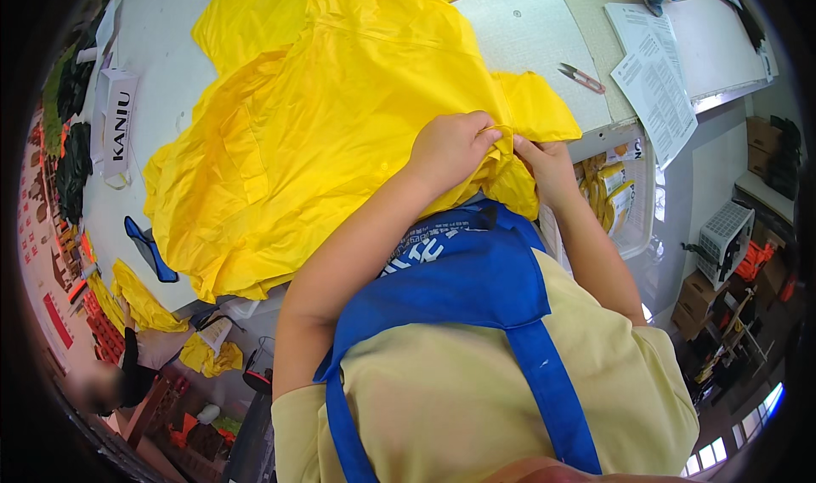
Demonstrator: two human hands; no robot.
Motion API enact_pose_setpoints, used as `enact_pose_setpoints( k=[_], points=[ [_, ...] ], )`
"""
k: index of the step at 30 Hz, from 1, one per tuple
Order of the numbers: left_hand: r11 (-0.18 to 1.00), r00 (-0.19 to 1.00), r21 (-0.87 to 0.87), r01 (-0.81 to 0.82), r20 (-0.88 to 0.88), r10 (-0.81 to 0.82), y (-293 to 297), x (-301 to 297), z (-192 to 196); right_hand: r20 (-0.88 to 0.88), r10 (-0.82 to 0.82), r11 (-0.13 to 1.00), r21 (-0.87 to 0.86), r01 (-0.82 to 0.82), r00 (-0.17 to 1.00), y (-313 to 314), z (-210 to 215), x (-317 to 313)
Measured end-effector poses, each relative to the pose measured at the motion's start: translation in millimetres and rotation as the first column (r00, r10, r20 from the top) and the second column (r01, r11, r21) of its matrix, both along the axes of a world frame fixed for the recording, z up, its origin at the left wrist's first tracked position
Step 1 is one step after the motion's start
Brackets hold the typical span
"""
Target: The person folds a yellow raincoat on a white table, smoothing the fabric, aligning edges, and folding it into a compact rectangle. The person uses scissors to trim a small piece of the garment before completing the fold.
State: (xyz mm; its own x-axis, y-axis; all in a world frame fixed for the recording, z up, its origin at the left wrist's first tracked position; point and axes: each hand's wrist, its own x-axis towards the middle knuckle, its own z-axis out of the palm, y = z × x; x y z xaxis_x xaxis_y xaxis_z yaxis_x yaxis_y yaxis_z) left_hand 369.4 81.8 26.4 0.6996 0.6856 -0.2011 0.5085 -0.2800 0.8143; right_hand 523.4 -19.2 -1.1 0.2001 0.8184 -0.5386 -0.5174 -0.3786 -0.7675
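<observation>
A large yellow plastic garment (pixel 323 118) lies spread over a white table (pixel 527 33), its near edge hanging toward me. My left hand (pixel 452 147) pinches a bunched fold of that yellow fabric at the table's near edge. My right hand (pixel 548 167) grips the same fold just to the right, the two hands almost touching. I wear a blue apron over a pale yellow shirt.
Small thread snips (pixel 582 78) lie on the table right of the garment, with printed paper sheets (pixel 654 84) beyond. A white box (pixel 117 122) stands at the table's left. A bin of yellow packets (pixel 612 198) sits below the right edge. Another person (pixel 119 372) is at lower left.
</observation>
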Motion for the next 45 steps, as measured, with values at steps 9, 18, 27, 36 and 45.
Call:
enact_pose_setpoints(
  k=[9, 18, 27, 36, 45],
  points=[
    [0.998, 1.000, -0.067, 0.017, -0.023, -0.019, -1.3, 1.0, 0.0, 0.160, 0.028, 0.996, 0.076, -0.041, 0.987, 1.5, -1.2, -9.5],
    [0.995, 0.986, -0.080, -0.064, 0.150, 0.075, -6.0, -7.9, -7.5, 0.011, -0.019, 0.999, -0.041, 0.019, 1.000, 5.4, -12.1, -2.6],
    [0.987, 0.984, -0.095, -0.129, 0.113, 0.140, -7.3, -5.5, -5.8, 0.095, -0.046, 0.999, -0.016, 0.048, 0.994, -0.5, -3.3, -11.3],
    [0.988, 0.991, -0.143, -0.056, 0.114, 0.073, -6.1, -4.8, -12.3, 0.145, -0.009, 0.986, 0.167, -0.015, 0.989, 0.7, -1.8, -14.5],
    [0.993, 0.978, -0.032, -0.116, -0.178, 0.109, -2.7, -91.5, -4.0, 0.280, -0.054, 0.995, 0.094, 0.028, 0.959, 7.4, -16.8, 11.9]
  ],
)
